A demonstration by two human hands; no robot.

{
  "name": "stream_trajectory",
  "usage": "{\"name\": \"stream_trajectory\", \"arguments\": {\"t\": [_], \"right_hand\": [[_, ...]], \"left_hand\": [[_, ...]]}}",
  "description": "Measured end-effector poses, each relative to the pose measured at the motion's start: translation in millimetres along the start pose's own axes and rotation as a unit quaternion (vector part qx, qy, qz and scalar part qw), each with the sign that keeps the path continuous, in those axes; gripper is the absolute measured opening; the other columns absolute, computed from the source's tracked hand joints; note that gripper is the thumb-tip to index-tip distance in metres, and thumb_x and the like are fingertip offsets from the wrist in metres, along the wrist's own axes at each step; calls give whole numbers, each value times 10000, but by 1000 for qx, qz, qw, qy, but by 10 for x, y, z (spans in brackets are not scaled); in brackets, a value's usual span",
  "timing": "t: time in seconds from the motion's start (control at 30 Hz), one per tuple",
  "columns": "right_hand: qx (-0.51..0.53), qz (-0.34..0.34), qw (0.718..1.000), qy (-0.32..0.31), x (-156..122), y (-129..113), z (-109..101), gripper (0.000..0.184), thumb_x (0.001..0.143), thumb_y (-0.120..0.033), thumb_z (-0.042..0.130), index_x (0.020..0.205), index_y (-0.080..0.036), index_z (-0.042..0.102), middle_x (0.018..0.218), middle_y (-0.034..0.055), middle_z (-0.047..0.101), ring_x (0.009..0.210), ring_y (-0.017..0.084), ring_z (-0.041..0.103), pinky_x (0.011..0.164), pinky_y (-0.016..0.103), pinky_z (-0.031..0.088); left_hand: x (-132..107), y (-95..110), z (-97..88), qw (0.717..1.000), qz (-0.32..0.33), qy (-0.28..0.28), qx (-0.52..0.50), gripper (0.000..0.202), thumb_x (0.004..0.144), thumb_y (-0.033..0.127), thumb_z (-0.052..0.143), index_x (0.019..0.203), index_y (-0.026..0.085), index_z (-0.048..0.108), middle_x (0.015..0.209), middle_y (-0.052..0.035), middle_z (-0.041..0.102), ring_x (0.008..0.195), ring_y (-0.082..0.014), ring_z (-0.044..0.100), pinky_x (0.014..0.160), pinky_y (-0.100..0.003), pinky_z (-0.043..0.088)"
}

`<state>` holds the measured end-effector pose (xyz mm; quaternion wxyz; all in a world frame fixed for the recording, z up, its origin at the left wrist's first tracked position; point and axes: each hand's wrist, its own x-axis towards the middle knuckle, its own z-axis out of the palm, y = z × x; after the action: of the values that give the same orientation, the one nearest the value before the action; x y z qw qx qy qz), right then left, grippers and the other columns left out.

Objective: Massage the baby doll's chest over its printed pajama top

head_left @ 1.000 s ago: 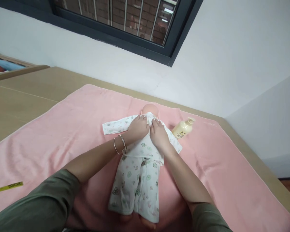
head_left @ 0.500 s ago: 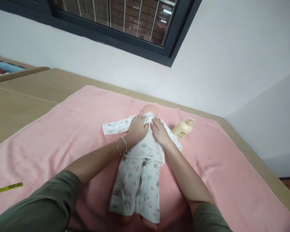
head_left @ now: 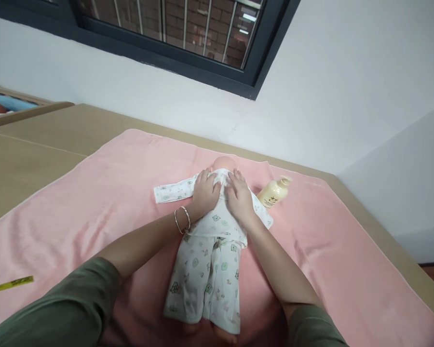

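Observation:
A baby doll lies on its back on a pink towel, dressed in a white printed top and trousers. My left hand, with two bangles at the wrist, rests flat on the doll's chest beside the collar. My right hand lies flat on the other side of the chest, fingers stretched toward the neck. Both hands press on the cloth and hold nothing. The doll's left sleeve lies spread out to the side. Its bare feet show at the bottom edge.
A cream pump bottle lies on the towel just right of the doll. A yellow tape measure sits at the towel's left edge. The towel covers a tan table against a white wall under a dark-framed window.
My fingers have loosened from the collar and now lie flatter on the doll's chest. The hands slid slightly up toward the neck. Nothing else moved.

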<state>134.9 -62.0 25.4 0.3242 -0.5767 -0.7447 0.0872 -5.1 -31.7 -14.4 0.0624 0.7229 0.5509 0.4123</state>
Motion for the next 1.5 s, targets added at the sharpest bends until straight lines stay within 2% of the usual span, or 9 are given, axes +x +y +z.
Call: {"name": "stream_trajectory", "arguments": {"t": [0.47, 0.6, 0.7, 0.83, 0.97, 1.07, 1.27, 1.37, 1.5], "right_hand": [[-14, -3, 999, -45, -34, -43, -16, 508, 1011, -209, 347, 1456, -146, 584, 1594, 112, 488, 1542, 229, 353, 1283, 463, 245], [5, -4, 1000, 13, 48, -24, -392, 546, 987, -175, 327, 1481, -131, 554, 1568, 125, 520, 1515, 222, 405, 1280, 451, 268], [-24, -11, 999, 29, 82, 21, -768, 621, 925, -93, 329, 1516, -145, 511, 1617, 109, 458, 1543, 229, 351, 1281, 470, 270], [-129, 76, 987, 57, 70, 98, -1156, 701, 826, -40, 411, 1525, -20, 454, 1645, 208, 376, 1578, 333, 244, 1280, 559, 225], [-100, 150, 981, 74, 19, 199, -1455, 740, 826, -42, 381, 1566, -46, 389, 1586, 206, 472, 1483, 308, 441, 1188, 491, 407], [-49, 188, 979, 53, -29, 279, -1637, 701, 847, -69, 376, 1545, -80, 436, 1489, 191, 588, 1349, 273, 593, 1075, 396, 497], [-130, 174, 976, -24, -46, 235, -1721, 518, 880, -113, 436, 1353, -161, 641, 1319, 143, 718, 1213, 268, 674, 954, 312, 492], [-217, 185, 958, -42, -12, 181, -1698, 450, 911, -136, 431, 1294, -168, 665, 1221, 146, 756, 1141, 285, 704, 896, 328, 492], [-293, 197, 935, -46, 0, 155, -1645, 503, 921, -128, 422, 1389, -177, 600, 1294, 155, 725, 1182, 291, 690, 970, 392, 476]], "left_hand": [[55, -7, 3, 999, 23, -44, -14, 441, 984, 254, 351, 1316, 149, 621, 1403, -148, 647, 1363, -288, 556, 1218, -498, 397], [-41, 304, -189, 992, -10, -125, -17, 516, 993, 324, 381, 1434, 106, 538, 1569, -202, 494, 1532, -369, 354, 1259, -608, 270], [-122, 786, -410, 969, -27, -185, -160, 626, 1031, 440, 373, 1580, 140, 358, 1689, -169, 309, 1605, -342, 178, 1300, -597, 112], [107, 1437, -473, 858, -129, -206, -453, 565, 1060, 472, 369, 1575, 240, 369, 1708, -91, 297, 1596, -217, 238, 1308, -381, 181], [601, 1742, -190, 634, -344, -180, -668, 582, 1067, 454, 306, 1579, 179, 339, 1650, -170, 383, 1539, -221, 376, 1257, -370, 313], [811, 1825, 18, 536, -390, -163, -730, 612, 1058, 481, 314, 1582, 166, 337, 1641, -169, 384, 1518, -226, 407, 1210, -350, 393], [835, 1953, 181, 461, -425, -188, -756, 651, 1059, 495, 315, 1591, 121, 332, 1470, -215, 542, 1288, -246, 629, 956, -308, 591], [821, 1952, 162, 450, -436, -190, -756, 647, 1060, 468, 321, 1590, 96, 332, 1461, -236, 551, 1216, -248, 669, 886, -305, 615], [724, 1797, -24, 454, -458, -186, -741, 659, 1040, 417, 370, 1587, 52, 316, 1564, -261, 455, 1396, -282, 552, 955, -314, 592]]}}
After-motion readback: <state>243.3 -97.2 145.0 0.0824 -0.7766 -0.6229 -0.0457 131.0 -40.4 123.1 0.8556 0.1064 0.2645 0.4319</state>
